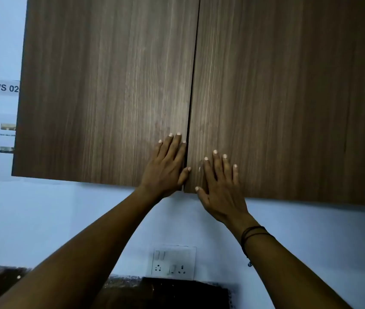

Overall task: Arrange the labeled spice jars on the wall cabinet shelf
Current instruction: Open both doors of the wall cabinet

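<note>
Both wall cabinet doors (110,85) were closed at frame centre. The left hand (166,168) and right hand (219,186) lay flat, fingers straight, flanking the vertical seam (192,85). No spice jars showed.

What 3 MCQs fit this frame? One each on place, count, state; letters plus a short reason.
1. Where does the left hand rest?
A. left door, beside the centre gap
B. socket plate
C. wall sign

2. How many cabinet doors show?
A. one
B. two
C. three

3. State of the doors?
A. both closed
B. left open
C. right open

Key: 1 A, its fingers lie flat on that door; 2 B, left door and right door meet at one seam; 3 A, no shelf or jars visible, and the right hand lies flat too.
</note>
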